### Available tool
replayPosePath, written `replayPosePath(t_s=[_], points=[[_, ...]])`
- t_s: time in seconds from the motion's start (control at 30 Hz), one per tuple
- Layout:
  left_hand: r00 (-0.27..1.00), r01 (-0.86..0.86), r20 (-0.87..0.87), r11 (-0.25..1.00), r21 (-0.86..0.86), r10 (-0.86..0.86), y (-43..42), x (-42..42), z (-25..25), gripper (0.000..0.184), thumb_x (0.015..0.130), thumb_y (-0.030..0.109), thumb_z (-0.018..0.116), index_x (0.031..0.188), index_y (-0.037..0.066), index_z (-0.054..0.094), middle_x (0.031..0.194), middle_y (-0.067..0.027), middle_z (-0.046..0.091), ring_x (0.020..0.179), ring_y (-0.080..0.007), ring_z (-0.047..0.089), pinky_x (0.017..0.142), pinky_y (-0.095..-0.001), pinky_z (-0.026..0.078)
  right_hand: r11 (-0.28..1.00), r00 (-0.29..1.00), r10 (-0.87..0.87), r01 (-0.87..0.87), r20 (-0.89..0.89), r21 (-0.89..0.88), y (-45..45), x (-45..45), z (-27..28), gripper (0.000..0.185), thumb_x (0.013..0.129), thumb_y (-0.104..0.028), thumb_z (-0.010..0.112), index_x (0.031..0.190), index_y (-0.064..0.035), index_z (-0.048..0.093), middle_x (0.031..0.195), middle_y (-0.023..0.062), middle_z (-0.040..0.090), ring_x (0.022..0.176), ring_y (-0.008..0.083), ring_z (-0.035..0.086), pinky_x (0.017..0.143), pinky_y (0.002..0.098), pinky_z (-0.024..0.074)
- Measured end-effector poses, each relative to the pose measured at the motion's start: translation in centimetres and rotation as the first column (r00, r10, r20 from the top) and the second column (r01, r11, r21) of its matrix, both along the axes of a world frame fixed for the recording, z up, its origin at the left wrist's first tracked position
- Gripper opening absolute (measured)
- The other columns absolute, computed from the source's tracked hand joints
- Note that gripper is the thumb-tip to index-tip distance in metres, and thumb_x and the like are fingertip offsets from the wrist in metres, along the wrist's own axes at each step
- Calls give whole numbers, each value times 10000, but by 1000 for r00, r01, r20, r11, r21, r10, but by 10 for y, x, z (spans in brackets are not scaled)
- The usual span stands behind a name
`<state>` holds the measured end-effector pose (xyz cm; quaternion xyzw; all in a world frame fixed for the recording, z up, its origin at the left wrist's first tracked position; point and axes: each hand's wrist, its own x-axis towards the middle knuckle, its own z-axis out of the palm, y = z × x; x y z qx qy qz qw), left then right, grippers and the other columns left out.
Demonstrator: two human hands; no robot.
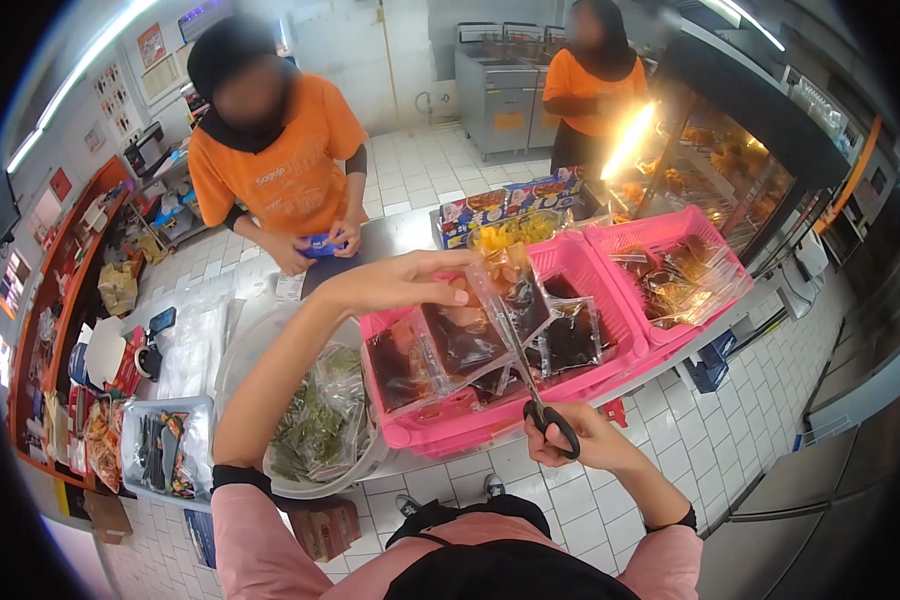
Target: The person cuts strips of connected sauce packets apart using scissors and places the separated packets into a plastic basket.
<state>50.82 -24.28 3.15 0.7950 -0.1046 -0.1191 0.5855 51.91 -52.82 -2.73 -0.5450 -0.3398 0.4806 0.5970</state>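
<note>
One glossy plastic packet pinched by left hand; right hand grips slim scissors.

Right hand with scissors over pink basket

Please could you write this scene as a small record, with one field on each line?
left hand: holds clear sachets of dark liquid
right hand: holds scissors, blades at the sachets
pink basket: more dark sachets
second pink basket: filled clear packets
round tub: bagged green leaves
co-worker: orange T-shirt, small blue item in hands
</note>
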Motion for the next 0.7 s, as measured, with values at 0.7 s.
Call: replayPosePath(t_s=[0.7], points=[[975,-195,119,980,47,189,-22,-34,1,330,768,240,635,993,7,573,800,18,607,466,5,437,376,-164,333,995,1000,-5,6,-7,101,3,-7,-5,416,846,-444,466,816,-29,449,589,28,465,526,65,416,442,197,290]])
